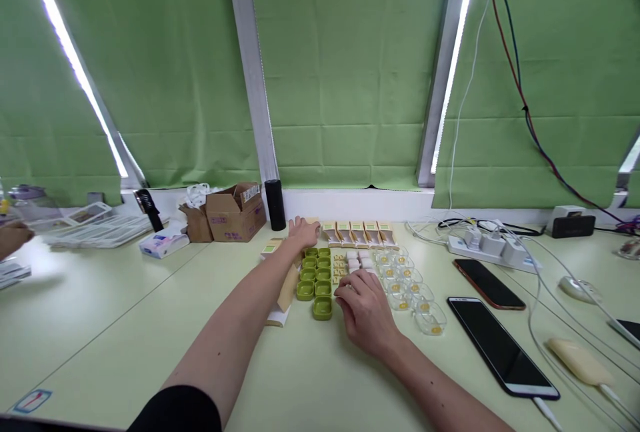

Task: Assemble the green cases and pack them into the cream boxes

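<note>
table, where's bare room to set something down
Bare: the table between the forearms, this side of the green trays; left of the left forearm, before the white pack. Crowded: green trays through clear containers, and phones and cables at right.

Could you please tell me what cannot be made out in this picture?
In the head view:
Right hand: any held thing, hidden by its curled fingers.
Left hand: its grip, too small to tell.
Yellow pieces: shapes, too small.
Dark device: cut off by right edge.
</note>
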{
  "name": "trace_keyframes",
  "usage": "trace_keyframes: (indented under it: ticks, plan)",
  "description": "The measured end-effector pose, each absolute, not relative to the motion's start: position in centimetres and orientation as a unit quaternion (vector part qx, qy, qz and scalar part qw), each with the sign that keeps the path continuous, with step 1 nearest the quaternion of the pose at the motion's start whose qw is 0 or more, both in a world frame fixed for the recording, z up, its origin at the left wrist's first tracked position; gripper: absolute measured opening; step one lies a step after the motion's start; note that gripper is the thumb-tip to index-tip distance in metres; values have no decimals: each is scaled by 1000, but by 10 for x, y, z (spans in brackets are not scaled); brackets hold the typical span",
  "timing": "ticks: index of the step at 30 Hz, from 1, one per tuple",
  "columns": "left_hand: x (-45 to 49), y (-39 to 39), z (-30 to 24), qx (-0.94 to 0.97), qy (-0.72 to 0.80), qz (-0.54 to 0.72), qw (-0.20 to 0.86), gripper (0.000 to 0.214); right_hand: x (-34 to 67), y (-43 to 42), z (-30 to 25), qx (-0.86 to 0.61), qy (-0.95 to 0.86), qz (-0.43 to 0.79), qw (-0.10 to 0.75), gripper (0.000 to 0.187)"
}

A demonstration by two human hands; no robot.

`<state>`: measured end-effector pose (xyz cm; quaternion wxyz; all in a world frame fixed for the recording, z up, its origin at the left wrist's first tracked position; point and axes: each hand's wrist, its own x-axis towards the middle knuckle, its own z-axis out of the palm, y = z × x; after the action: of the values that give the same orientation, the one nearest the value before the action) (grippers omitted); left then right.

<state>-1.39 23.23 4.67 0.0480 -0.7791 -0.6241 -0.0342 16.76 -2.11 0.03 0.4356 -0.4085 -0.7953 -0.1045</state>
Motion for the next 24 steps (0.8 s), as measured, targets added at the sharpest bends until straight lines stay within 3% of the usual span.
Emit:
trace_keyframes:
  ticks: [11, 24]
  plan:
    - [-9, 224, 54, -771, -634, -62, 22, 47, 169, -21, 0, -415, -794, -93, 434, 21]
    - [-17, 116, 114, -817, -500, -249, 144, 40, 202, -14, 29, -436, -732, -140, 505, 24]
